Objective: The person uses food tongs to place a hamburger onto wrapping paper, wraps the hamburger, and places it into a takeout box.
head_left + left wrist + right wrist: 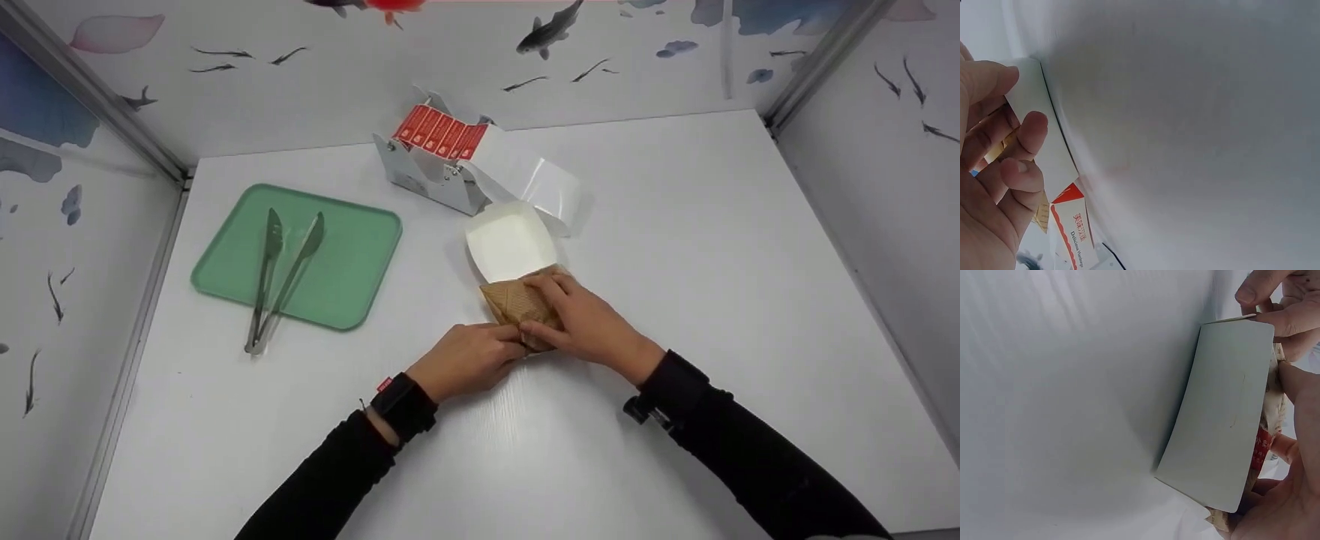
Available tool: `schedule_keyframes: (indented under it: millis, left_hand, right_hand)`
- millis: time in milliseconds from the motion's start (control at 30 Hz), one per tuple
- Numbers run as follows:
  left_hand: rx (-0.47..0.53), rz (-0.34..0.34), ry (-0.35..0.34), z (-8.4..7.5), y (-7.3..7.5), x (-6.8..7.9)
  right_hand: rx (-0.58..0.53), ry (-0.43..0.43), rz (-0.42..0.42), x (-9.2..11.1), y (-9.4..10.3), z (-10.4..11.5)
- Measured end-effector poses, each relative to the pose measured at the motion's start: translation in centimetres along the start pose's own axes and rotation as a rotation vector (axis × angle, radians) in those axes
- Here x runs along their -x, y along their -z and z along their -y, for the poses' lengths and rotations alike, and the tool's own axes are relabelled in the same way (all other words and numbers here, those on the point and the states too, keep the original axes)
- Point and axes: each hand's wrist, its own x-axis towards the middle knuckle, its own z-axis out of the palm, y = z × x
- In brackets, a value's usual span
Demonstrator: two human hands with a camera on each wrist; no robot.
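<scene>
An open white paper burger box (510, 244) stands mid-table with its lid folded back. In it sits a brown paper-wrapped package (510, 298), its folds uppermost. My right hand (596, 322) lies over the package and grips it between thumb and curled fingers. At the near left corner my left hand (472, 358) pinches the box's edge, as the right wrist view shows beside the plain box wall (1216, 416). Red and white print with burger lettering marks a side panel (1072, 233) in the left wrist view. The package's underside is hidden.
A green tray (352, 292) lies at the left, with metal tongs (262, 300) across it, their joined end over its near edge. Behind the box stands a metal dispenser (435, 186) of red stickers (441, 131), its white backing strip (551, 191) trailing right. Printed panels wall the table.
</scene>
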Motion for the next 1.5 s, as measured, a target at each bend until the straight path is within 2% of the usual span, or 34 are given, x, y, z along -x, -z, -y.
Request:
schedule_keyframes:
  millis: [133,200,233,300,433,500,600,667,767,833,933,1067,1133,1200,1300,1367,1433,1500]
  left_hand:
    - [0.068,-0.003,-0.001,0.3,0.5,0.4]
    - [0.149,-0.039,0.044,0.6,1.0,0.6]
    - [0.196,-0.073,0.089,0.8,1.3,0.7]
    - [0.316,-0.165,0.224,1.3,1.8,0.6]
    - [0.622,-0.331,0.574,2.4,1.9,-0.2]
    - [0.757,-0.365,0.722,2.9,1.5,-0.8]
    - [0.88,-0.4,0.86,3.3,0.7,-1.5]
    - [0.93,-0.444,0.909,3.5,0.3,-1.8]
    - [1.039,-0.496,0.933,3.7,-0.2,-2.1]
    - [1.112,-0.495,0.932,3.9,-0.5,-2.1]
    - [1.177,-0.443,0.905,4.4,-0.8,-2.0]
    - [1.158,-0.351,0.817,5.1,-1.1,-1.8]
    - [1.074,-0.323,0.752,5.3,-1.1,-1.8]
    - [0.928,-0.307,0.689,5.4,-1.1,-1.8]
    - [0.609,-0.294,0.607,5.1,-0.8,-2.1]
    - [0.436,-0.273,0.572,4.8,-0.6,-2.3]
    - [0.32,-0.254,0.549,4.5,-0.3,-2.5]
    - [0.258,-0.245,0.549,4.2,0.0,-2.8]
  right_hand:
    - [-0.012,-0.03,0.026,0.0,-0.1,-0.1]
    - [-0.017,-0.031,0.033,0.0,-0.2,-0.1]
    - [-0.019,-0.03,0.034,0.0,-0.2,-0.1]
    - [-0.025,-0.033,0.036,0.0,-0.3,-0.1]
    - [-0.044,-0.046,0.041,0.2,-0.4,-0.2]
    - [-0.042,-0.056,0.047,0.3,-0.5,-0.2]
    - [-0.041,-0.069,0.062,0.4,-0.7,-0.3]
    - [-0.039,-0.074,0.067,0.3,-0.8,-0.3]
    - [-0.043,-0.071,0.063,0.3,-0.9,-0.3]
    - [-0.04,-0.061,0.057,0.4,-0.9,-0.3]
    - [-0.033,-0.039,0.047,0.5,-0.9,-0.5]
    - [-0.043,-0.023,0.054,0.6,-0.9,-0.6]
    - [-0.055,-0.012,0.06,0.6,-0.9,-0.6]
    - [-0.062,0.005,0.064,0.6,-0.8,-0.6]
    - [-0.05,0.041,0.064,0.5,-0.9,-0.7]
    - [-0.032,0.049,0.075,0.6,-0.8,-0.7]
    - [-0.022,0.052,0.09,0.6,-0.8,-0.7]
    - [-0.019,0.048,0.104,0.7,-0.7,-0.6]
